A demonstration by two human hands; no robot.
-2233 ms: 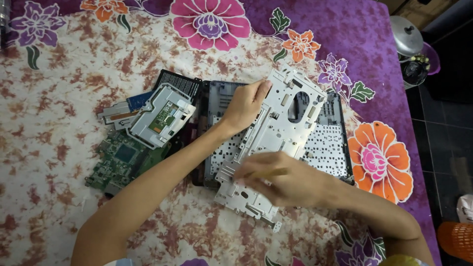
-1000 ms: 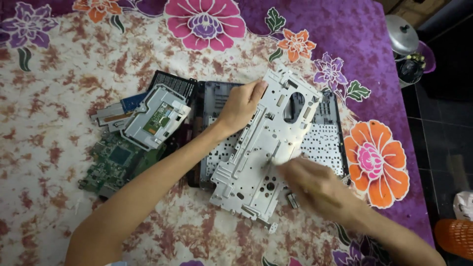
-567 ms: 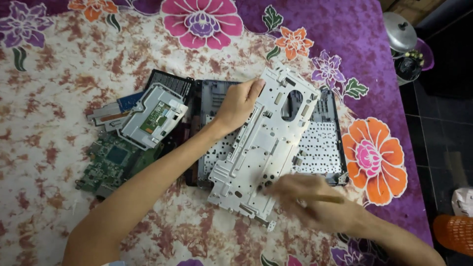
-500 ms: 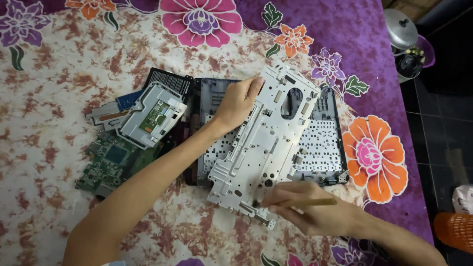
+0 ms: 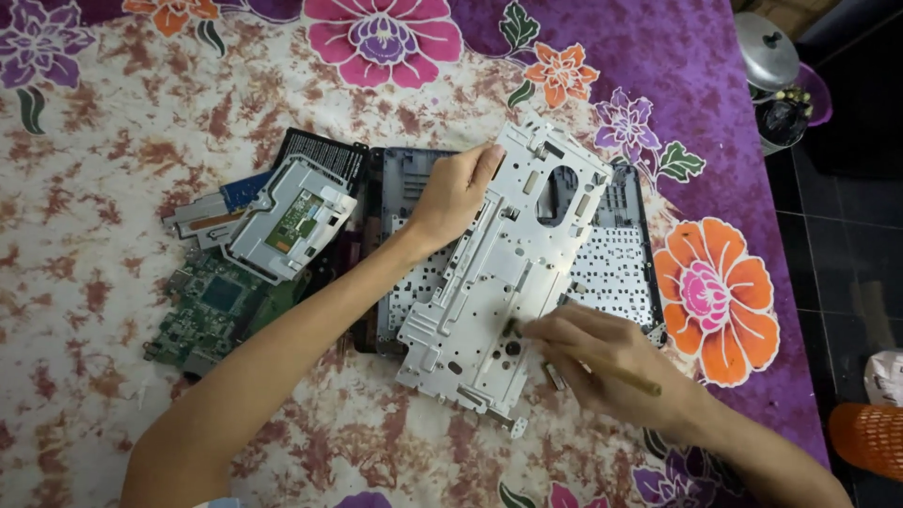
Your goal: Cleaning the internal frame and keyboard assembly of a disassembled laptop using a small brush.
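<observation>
Two hands are seen, a left hand and a right hand, and one thin stick-like tool is held in the right. One pale metal frame, one keyboard, one green circuit board and one silver drive unit are counted on the flowered cloth. At the right edge, one metal pot lid and one orange basket are counted.

Floral cloth bears laptop base, circuit board.
</observation>
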